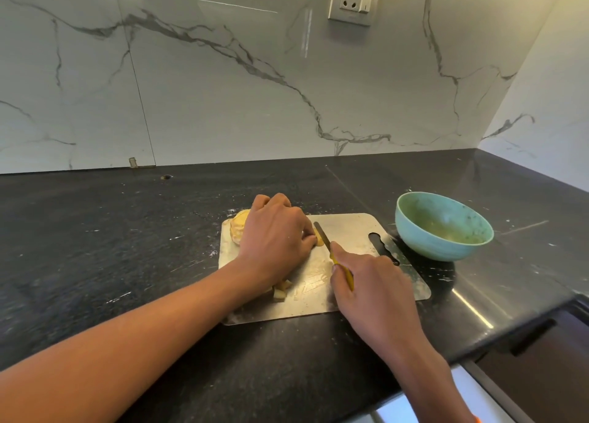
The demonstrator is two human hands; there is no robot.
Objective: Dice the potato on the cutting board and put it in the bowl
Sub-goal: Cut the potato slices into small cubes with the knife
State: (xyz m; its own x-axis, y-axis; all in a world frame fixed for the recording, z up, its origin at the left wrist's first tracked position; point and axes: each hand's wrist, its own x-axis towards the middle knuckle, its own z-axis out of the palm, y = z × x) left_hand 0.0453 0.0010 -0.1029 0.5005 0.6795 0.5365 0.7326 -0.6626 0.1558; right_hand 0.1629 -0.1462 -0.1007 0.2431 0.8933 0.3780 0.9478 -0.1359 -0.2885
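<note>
Our left hand (275, 234) curls over potato (239, 228) on cutting board (347, 231), fingers pressing it down, fingertips against a cut piece beside blade. Our right hand (369, 282) grips knife (322, 233) by yellow handle, blade just right of left fingertips. Diced pieces (282, 290) lie under left wrist. Bowl (443, 226) sits on counter (111, 247), beyond right hand, off board's right end.

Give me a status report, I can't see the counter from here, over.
Left hand holds potato on cutting board. Right hand grips knife, blade at potato. Few dice on board; none visible in bowl. Nothing in the way.
</note>
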